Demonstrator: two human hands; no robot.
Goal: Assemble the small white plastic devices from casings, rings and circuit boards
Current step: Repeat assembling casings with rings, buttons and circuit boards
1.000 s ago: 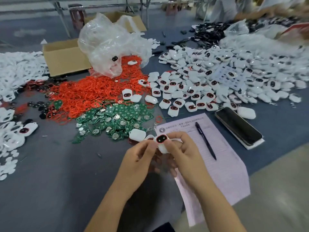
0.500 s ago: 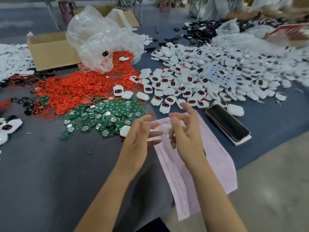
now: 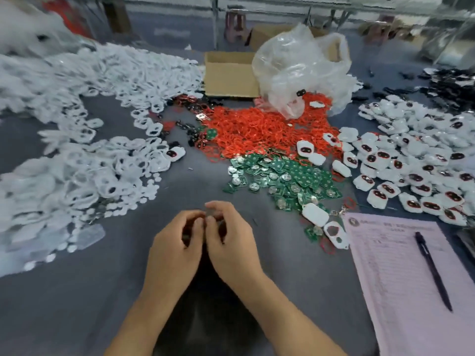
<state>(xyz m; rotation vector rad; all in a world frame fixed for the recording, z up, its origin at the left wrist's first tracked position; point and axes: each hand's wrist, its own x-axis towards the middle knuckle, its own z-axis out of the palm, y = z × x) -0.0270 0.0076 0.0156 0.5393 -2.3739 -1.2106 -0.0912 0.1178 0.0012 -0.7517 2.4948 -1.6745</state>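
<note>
Left hand and right hand: near centre, fingertips curled inward and met over something small and dark, too blurred to name; whether pinched or merely touched, cannot tell. Directly below: bare grey table cover. Just right of the hands: lone white casing, a second open casing beside it, touching the edge of the pink form, with pen lying on it. Farther, right of centre: green circuit boards in a loose heap, abutting the red rings beyond. Right side: finished devices, white with dark oval windows, spread wide. Left side: unassembled white casings in large drifts (motion-smeared, detail lost). Far centre: cardboard box and crumpled clear bag, bag overlapping the rings. Risks, as judged: small part slipping from the fingertips and vanishing against the dark cloth or among the near casings; ring seated crooked if pressed without looking; piles running together, so a stray ring or board easily picked up with the wrong part.
</note>
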